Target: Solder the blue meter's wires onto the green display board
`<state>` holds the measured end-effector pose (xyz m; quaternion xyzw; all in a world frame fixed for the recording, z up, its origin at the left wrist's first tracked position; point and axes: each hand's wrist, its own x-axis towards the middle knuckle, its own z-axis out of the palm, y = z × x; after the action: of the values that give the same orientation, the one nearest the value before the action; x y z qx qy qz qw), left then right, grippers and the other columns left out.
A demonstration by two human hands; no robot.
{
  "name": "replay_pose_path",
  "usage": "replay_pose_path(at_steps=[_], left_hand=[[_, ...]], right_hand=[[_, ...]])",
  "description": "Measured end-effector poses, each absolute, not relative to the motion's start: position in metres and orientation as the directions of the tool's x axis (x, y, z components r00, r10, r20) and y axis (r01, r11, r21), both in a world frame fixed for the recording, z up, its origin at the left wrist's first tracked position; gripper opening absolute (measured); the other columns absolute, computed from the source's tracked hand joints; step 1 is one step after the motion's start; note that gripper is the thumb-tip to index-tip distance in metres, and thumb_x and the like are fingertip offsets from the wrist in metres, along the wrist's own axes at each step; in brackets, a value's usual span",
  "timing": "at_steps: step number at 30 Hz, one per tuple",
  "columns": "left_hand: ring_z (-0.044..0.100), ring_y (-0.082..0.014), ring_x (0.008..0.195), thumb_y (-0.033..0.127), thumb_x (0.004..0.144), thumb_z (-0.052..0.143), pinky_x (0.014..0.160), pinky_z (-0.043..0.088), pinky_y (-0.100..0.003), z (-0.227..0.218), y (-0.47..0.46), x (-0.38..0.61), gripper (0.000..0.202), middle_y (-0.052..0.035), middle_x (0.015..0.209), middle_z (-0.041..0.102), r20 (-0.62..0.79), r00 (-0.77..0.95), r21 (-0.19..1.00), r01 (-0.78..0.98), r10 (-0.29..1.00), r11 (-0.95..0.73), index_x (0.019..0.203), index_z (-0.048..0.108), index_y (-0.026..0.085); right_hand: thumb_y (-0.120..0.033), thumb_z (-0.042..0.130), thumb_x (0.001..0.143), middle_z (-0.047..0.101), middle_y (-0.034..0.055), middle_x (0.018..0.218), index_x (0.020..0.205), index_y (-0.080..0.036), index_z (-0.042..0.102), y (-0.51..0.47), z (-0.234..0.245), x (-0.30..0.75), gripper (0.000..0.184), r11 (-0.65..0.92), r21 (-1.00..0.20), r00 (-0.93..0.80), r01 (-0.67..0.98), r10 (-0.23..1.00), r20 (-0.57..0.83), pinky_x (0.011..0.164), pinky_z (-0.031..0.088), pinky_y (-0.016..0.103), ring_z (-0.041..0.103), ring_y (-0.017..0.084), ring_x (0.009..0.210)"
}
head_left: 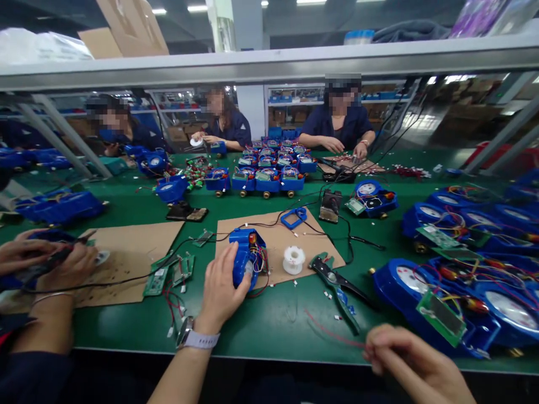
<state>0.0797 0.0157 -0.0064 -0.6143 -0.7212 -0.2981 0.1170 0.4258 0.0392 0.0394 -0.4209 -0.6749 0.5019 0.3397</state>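
My left hand [224,283], with a watch on its wrist, is wrapped round a blue plastic housing [241,259] filled with coloured wires and an orange part. That housing rests at the front of a cardboard sheet [273,227]. At the lower right, my right hand [404,353] pinches the end of a thin red wire [332,332], whose free end stretches left over the green table. Between the hands lie wire strippers [337,280] with a black and a blue handle. A white spool [293,260], probably of solder, stands on the cardboard.
Blue housings with green circuit boards [442,317] crowd the right side. Loose boards [168,275] lie left of my hand. A co-worker's hands [71,264] hold a tool at far left, its black cable crossing the table. Other people sit opposite, behind rows of housings [267,174].
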Motion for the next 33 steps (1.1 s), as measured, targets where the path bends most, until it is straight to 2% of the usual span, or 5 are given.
replay_pose_path(at_steps=[4, 9, 21, 29, 33], left_hand=[[0.049, -0.0303, 0.123, 0.032, 0.089, 0.048, 0.09, 0.038, -0.044, -0.009, 0.012, 0.079, 0.062, -0.018, 0.138, 0.049, 0.575, -0.229, 0.248, 0.964, 0.786, 0.099, 0.145, 0.025, 0.017], [0.051, -0.0306, 0.119, 0.034, 0.089, 0.046, 0.088, 0.035, -0.042, -0.011, -0.004, 0.073, 0.06, -0.019, 0.133, 0.052, 0.601, -0.246, 0.235, 0.964, 0.76, 0.126, 0.143, 0.029, 0.015], [0.041, -0.0312, 0.131, 0.036, 0.091, 0.047, 0.106, 0.029, -0.051, 0.004, -0.018, 0.063, 0.057, -0.0157, 0.141, 0.044, 0.564, -0.245, 0.276, 0.956, 0.789, 0.1, 0.143, 0.03, 0.021], [0.041, -0.0289, 0.133, 0.012, 0.087, 0.04, 0.108, 0.033, -0.055, 0.052, 0.027, 0.056, 0.037, -0.0087, 0.141, 0.049, 0.332, 0.061, 0.054, 0.995, 0.941, -0.083, 0.114, 0.061, 0.025], [0.051, -0.0288, 0.123, 0.015, 0.088, 0.044, 0.101, 0.042, -0.05, 0.06, 0.043, 0.052, 0.022, -0.0109, 0.131, 0.057, 0.264, 0.106, 0.082, 0.988, 0.959, -0.132, 0.091, 0.065, 0.02]], right_hand=[[-0.04, 0.063, 0.084, 0.067, 0.0036, 0.074, 0.091, -0.022, 0.064, 0.09, 0.067, 0.343, 0.019, 0.242, -0.967, -0.177, 0.075, 0.958, 0.226, 0.068, 0.054, 0.031, 0.065, 0.018, 0.069], [-0.026, 0.056, 0.086, 0.059, 0.0125, 0.123, 0.122, -0.017, 0.052, 0.123, 0.061, 0.268, 0.037, 0.569, -0.74, -0.529, 0.358, 0.777, 0.341, 0.103, 0.04, 0.041, 0.053, 0.023, 0.117], [-0.015, 0.056, 0.082, 0.065, 0.0096, 0.089, 0.1, -0.015, 0.059, 0.09, 0.015, 0.232, 0.018, 0.593, -0.593, -0.716, 0.545, 0.697, 0.039, 0.076, 0.044, 0.035, 0.06, 0.026, 0.088], [-0.011, 0.048, 0.084, 0.06, 0.0052, 0.086, 0.083, -0.018, 0.055, 0.094, 0.029, 0.248, 0.01, 0.519, -0.699, -0.648, 0.492, 0.754, 0.103, 0.077, 0.041, 0.031, 0.054, 0.019, 0.083], [-0.016, 0.048, 0.087, 0.061, 0.0009, 0.078, 0.086, -0.019, 0.055, 0.096, 0.029, 0.251, 0.008, 0.408, -0.812, -0.607, 0.418, 0.79, 0.085, 0.067, 0.043, 0.026, 0.057, 0.015, 0.073]])
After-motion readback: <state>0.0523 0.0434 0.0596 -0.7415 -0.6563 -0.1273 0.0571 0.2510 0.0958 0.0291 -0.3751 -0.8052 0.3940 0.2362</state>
